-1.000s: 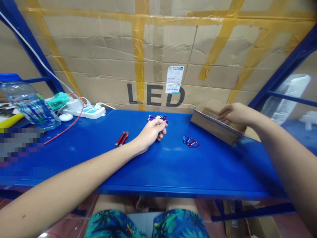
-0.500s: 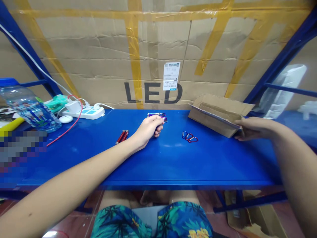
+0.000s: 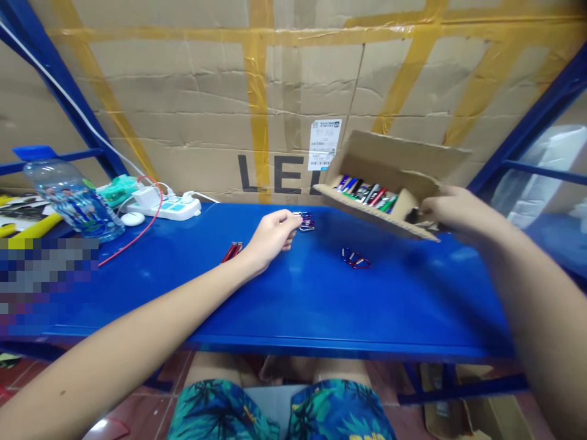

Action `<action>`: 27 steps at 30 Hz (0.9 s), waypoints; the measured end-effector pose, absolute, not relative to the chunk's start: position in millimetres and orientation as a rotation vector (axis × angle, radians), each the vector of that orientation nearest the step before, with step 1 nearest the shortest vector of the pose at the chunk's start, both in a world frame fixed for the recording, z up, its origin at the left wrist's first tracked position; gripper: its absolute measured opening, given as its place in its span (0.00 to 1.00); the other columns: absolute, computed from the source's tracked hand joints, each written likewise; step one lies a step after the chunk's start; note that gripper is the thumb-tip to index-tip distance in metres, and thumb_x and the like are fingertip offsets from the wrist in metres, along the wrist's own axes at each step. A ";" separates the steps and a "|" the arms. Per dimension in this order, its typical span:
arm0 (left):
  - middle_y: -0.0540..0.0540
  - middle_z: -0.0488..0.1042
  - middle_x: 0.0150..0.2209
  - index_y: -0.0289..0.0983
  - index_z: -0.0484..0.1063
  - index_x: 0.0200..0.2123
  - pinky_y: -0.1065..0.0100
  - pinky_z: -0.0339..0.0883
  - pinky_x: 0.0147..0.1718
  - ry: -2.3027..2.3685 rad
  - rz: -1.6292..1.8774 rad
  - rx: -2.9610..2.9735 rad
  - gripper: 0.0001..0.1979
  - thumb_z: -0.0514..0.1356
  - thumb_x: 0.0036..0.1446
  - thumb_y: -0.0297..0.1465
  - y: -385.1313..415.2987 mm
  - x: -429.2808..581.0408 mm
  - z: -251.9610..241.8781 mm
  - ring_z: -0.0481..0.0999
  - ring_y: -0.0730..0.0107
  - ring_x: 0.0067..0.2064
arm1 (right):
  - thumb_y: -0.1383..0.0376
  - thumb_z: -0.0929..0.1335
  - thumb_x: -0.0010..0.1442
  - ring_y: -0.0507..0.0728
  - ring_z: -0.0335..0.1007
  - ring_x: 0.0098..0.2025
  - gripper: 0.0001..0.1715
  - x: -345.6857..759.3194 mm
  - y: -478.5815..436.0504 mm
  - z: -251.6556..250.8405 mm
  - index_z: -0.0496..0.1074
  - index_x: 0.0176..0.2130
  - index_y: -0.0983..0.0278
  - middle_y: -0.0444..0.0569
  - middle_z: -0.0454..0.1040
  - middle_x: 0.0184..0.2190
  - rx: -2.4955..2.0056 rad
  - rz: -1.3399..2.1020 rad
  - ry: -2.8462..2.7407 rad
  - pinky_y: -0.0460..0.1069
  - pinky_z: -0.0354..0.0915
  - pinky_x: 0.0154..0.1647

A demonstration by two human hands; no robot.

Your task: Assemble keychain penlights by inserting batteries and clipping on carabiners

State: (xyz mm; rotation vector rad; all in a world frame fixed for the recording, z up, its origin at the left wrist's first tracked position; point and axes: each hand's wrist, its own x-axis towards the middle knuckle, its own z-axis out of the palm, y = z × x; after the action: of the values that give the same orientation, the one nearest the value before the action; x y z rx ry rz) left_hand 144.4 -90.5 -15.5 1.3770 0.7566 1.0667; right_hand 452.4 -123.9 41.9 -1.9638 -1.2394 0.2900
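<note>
My right hand (image 3: 463, 208) grips the right end of an open cardboard box (image 3: 398, 153), lifted and tilted above the table. Inside lie several slim coloured tubes (image 3: 367, 192) in blue, black, red and green. My left hand (image 3: 274, 238) is closed, thumb against curled fingers; what it holds, if anything, is hidden. Just beyond its fingertips is a small group of purple metallic pieces (image 3: 308, 223), partly covered by the hand. Behind the left wrist lie red metallic tubes (image 3: 232, 251). Three small carabiners (image 3: 356, 260), blue and red, rest on the table below the box.
The blue table (image 3: 321, 311) backs onto a large taped carton (image 3: 192, 110). On its left are a water bottle (image 3: 76, 195), a white power strip (image 3: 177, 209) with a red cable (image 3: 145, 231), and a yellow-handled item (image 3: 39, 229). Blue frame posts (image 3: 532, 122) stand either side.
My right hand has raised the box off the table and tipped it toward me, so its contents now show. My left hand stays closed in nearly the same place. The view has shifted slightly.
</note>
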 end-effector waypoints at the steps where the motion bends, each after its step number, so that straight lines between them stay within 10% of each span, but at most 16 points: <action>1: 0.57 0.52 0.19 0.38 0.60 0.25 0.74 0.46 0.19 0.761 1.095 1.384 0.14 0.61 0.59 0.32 -90.4 142.4 -13.4 0.51 0.81 0.19 | 0.75 0.64 0.50 0.55 0.66 0.21 0.08 442.8 -119.2 42.1 0.69 0.33 0.68 0.49 0.68 0.19 -1.975 0.347 -1.244 0.52 0.66 0.25; 12: 0.54 0.59 0.18 0.37 0.64 0.20 0.71 0.49 0.23 1.084 1.402 1.820 0.16 0.62 0.58 0.34 -90.2 116.9 15.5 0.55 0.76 0.22 | 0.66 0.66 0.50 0.70 0.73 0.50 0.26 420.2 -92.0 6.8 0.72 0.50 0.63 0.58 0.78 0.47 -1.861 0.168 -1.576 0.60 0.70 0.49; 21: 0.50 0.68 0.22 0.36 0.72 0.23 0.70 0.53 0.28 0.971 1.161 2.170 0.07 0.63 0.52 0.23 -85.1 156.7 55.3 0.63 0.72 0.27 | 0.69 0.65 0.49 0.68 0.72 0.53 0.25 432.0 -104.0 8.1 0.73 0.48 0.62 0.54 0.78 0.49 -1.796 0.288 -1.543 0.59 0.69 0.52; 27: 0.49 0.55 0.16 0.38 0.60 0.12 0.66 0.58 0.31 0.983 0.967 2.130 0.19 0.60 0.43 0.13 -72.9 196.6 60.3 0.67 0.61 0.31 | 0.69 0.64 0.49 0.68 0.71 0.54 0.28 439.0 -104.1 7.7 0.72 0.51 0.62 0.55 0.77 0.52 -1.801 0.327 -1.525 0.59 0.68 0.53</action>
State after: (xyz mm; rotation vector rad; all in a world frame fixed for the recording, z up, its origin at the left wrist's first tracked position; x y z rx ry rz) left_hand 196.6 -72.9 60.3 2.1298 0.9831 0.9671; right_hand 439.0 -104.1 7.7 -1.8011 -1.5253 0.3269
